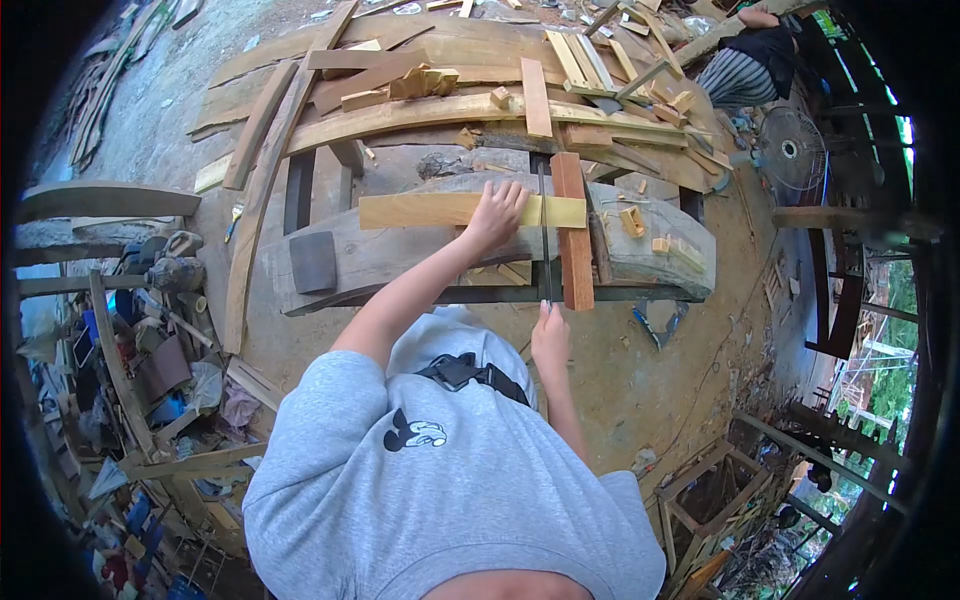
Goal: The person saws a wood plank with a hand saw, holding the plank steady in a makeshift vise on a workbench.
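Down on the weathered grey timber tabletop (400, 255), the left hand (493, 215) presses flat on a pale yellow wooden plank (420, 210), its fingers (510, 192) spread apart over the top face, not curled around it. The right hand (550, 335) has its fingers closed on the near end of a long, thin dark saw blade (545, 235), which runs away from that hand and crosses the plank just to the right of the left fingers. A reddish-brown wooden board (572, 230) lies right of the blade, at right angles to the plank and apparently under it. As a judgement, the main risk is the small gap between blade and left fingers: a jump or skid of the blade sideways could catch them. The plank could also swivel, since only one palm holds it down. By count there is one plank, one blade and one reddish board here, with two hands at work. Beyond the fingers, many loose offcuts and curved planks (400, 115) lie scattered, too many to count surely. A second person (745, 65) sits at the far right, next to one floor fan (790, 148).
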The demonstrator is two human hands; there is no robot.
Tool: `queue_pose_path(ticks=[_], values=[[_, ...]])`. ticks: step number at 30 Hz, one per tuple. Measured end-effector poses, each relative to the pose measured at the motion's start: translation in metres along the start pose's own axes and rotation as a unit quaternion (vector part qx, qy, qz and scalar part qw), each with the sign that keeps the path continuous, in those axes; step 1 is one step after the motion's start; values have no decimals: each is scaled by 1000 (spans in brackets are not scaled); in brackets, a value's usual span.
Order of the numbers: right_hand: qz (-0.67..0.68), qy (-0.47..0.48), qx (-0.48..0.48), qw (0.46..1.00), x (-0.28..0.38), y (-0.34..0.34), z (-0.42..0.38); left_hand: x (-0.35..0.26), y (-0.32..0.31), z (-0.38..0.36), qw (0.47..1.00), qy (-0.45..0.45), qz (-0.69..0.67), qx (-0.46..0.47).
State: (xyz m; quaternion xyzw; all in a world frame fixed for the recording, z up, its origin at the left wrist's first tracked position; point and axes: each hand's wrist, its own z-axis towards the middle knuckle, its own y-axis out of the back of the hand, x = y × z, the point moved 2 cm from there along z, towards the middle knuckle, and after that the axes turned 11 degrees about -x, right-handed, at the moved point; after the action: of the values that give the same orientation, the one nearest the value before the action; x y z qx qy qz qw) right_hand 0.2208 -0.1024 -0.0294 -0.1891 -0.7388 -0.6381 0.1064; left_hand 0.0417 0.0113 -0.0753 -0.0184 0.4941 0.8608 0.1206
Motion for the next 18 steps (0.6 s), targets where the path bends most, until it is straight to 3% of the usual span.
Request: queue_pose_path(ticks=[2, 5, 7, 11, 14, 18], values=[[4, -3, -3, 1000, 1, 0, -1, -2, -1, -1, 999, -26, -3, -30], [24, -12, 5, 1000, 4, -1, 4, -3, -6, 4, 1000, 13, -3, 20], [73, 34, -11, 997, 15, 0, 17, -1, -1, 9, 997, 21, -18, 78], [41, 45, -6, 998, 39, -21, 82, 0, 10, 18, 992, 25, -35, 118], [-1, 37, -28, 999, 55, -13, 85, 4, 8, 25, 982, 49, -73, 165], [30, 31, -3, 999, 31, 2, 38, 10, 3, 30, 968, 76, -106, 213]])
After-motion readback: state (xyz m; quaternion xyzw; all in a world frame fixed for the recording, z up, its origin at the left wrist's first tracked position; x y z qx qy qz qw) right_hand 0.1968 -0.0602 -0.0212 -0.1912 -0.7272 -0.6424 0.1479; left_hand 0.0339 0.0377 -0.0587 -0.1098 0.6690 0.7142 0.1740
